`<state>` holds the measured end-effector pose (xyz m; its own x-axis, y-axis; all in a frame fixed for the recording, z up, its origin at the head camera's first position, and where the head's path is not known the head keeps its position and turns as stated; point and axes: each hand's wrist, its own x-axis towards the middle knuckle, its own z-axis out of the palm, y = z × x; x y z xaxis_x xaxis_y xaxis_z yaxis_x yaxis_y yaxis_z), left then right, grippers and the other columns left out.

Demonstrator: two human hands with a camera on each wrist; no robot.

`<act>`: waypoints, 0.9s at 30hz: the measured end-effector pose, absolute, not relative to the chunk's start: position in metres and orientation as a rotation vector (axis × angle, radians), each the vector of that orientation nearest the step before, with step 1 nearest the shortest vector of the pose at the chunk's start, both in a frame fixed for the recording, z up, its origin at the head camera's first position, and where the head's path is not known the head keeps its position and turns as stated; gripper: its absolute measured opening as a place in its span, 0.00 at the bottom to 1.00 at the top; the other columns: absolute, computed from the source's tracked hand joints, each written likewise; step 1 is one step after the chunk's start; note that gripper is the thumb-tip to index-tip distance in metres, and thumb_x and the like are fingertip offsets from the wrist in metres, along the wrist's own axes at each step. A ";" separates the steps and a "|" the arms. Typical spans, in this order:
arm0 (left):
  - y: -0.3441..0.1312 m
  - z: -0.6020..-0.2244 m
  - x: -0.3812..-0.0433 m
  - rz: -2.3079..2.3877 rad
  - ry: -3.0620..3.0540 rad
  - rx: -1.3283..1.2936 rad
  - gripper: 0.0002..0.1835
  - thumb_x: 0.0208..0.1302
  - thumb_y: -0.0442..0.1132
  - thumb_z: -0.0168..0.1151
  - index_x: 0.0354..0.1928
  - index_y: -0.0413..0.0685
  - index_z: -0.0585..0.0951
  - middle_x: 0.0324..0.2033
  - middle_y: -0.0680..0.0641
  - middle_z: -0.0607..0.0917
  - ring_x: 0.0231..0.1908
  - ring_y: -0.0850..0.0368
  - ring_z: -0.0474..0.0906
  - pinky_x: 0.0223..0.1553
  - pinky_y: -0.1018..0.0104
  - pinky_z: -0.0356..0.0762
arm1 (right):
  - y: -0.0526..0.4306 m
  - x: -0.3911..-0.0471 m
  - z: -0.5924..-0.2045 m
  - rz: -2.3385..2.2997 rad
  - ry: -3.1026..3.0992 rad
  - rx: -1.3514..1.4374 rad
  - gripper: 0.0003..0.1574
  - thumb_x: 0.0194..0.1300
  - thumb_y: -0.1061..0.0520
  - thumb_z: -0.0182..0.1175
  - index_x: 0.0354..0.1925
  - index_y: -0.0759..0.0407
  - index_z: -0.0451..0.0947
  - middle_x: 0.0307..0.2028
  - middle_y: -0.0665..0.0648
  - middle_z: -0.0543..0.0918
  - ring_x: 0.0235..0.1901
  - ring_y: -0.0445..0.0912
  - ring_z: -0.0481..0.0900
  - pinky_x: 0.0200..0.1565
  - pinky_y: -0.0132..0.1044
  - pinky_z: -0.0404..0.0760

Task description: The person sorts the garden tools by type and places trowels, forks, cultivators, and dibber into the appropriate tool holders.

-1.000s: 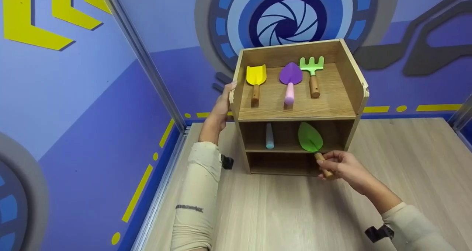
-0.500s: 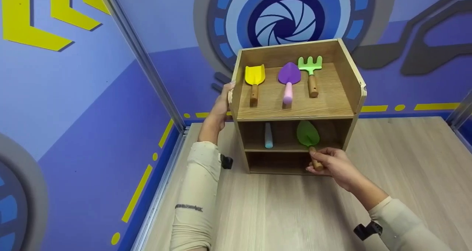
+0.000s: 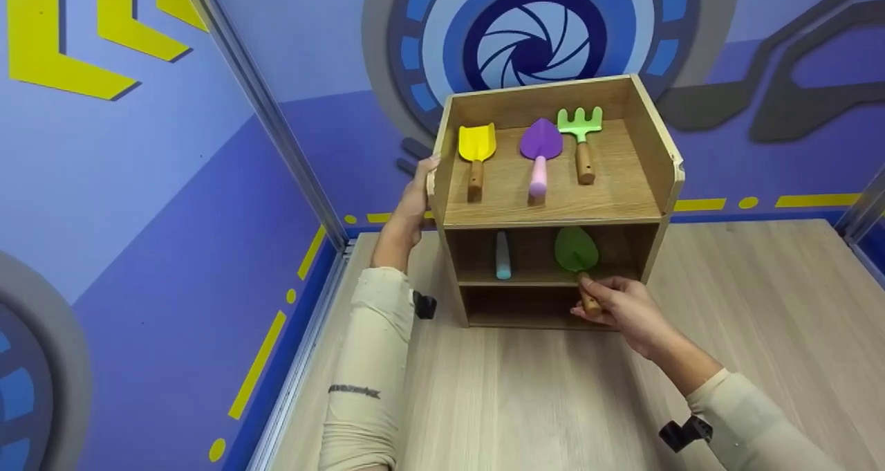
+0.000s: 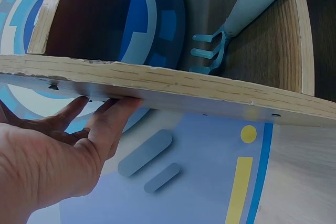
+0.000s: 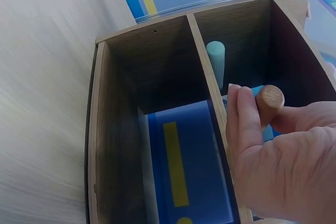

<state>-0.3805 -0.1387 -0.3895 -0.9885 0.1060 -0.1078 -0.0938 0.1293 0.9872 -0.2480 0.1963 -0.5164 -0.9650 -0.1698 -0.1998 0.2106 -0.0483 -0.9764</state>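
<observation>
My right hand [image 3: 626,312] pinches the wooden handle [image 3: 590,297] of a green leaf-shaped trowel [image 3: 576,250]. The trowel's blade reaches into the middle compartment of a small wooden shelf [image 3: 553,220]. In the right wrist view, the thumb and fingers hold the handle [image 5: 271,100] before the opening. My left hand [image 3: 413,198] rests against the shelf's left side panel, fingers fairly straight on its outer face in the left wrist view. Left of the trowel lies a small rake with a pale blue handle [image 3: 503,255]; its tines [image 4: 210,53] show in the left wrist view.
On the top shelf lie a yellow shovel [image 3: 477,142], a purple trowel [image 3: 541,139] with a pink handle, and a green rake [image 3: 581,122]. Below the middle shelf is a lower compartment [image 3: 518,306]. A patterned blue wall [image 3: 325,139] stands behind the shelf.
My right hand has moved left and slightly inward, taking the green trowel's blade deeper into the middle compartment. The left hand stays at the side panel.
</observation>
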 end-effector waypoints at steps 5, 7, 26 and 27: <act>-0.139 -0.390 -0.382 1.983 2.230 0.004 0.52 0.60 0.80 0.48 0.81 0.60 0.66 0.72 0.42 0.73 0.69 0.44 0.72 0.72 0.40 0.68 | 0.196 -0.245 -0.514 -2.112 1.978 0.029 0.37 0.80 0.52 0.61 0.67 0.77 0.57 0.46 0.59 0.80 0.42 0.43 0.91 0.52 0.35 0.89; -0.139 -0.390 -0.382 1.992 2.223 0.003 0.52 0.60 0.79 0.49 0.81 0.59 0.66 0.71 0.42 0.73 0.69 0.44 0.72 0.72 0.40 0.68 | 0.197 -0.243 -0.513 -2.104 1.994 0.006 0.40 0.79 0.54 0.62 0.70 0.76 0.54 0.46 0.60 0.81 0.43 0.43 0.89 0.53 0.36 0.89; -0.138 -0.391 -0.382 1.978 2.244 0.010 0.50 0.64 0.78 0.46 0.80 0.57 0.67 0.70 0.41 0.74 0.67 0.44 0.73 0.71 0.42 0.70 | 0.210 -0.238 -0.520 -2.000 2.072 -0.269 0.47 0.77 0.59 0.63 0.78 0.77 0.48 0.51 0.60 0.84 0.47 0.42 0.92 0.54 0.38 0.89; -0.138 -0.391 -0.382 1.979 2.243 0.013 0.50 0.64 0.78 0.46 0.80 0.57 0.67 0.70 0.41 0.74 0.68 0.44 0.73 0.71 0.42 0.70 | 0.209 -0.239 -0.519 -1.995 2.085 -0.268 0.47 0.78 0.58 0.63 0.77 0.77 0.48 0.50 0.59 0.84 0.47 0.42 0.92 0.54 0.38 0.89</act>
<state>-0.3820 -0.1378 -0.3913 -0.9887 0.1053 -0.1068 -0.0928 0.1299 0.9872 -0.2387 0.2094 -0.5194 -0.9537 -0.2971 -0.0476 0.0345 0.0490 -0.9982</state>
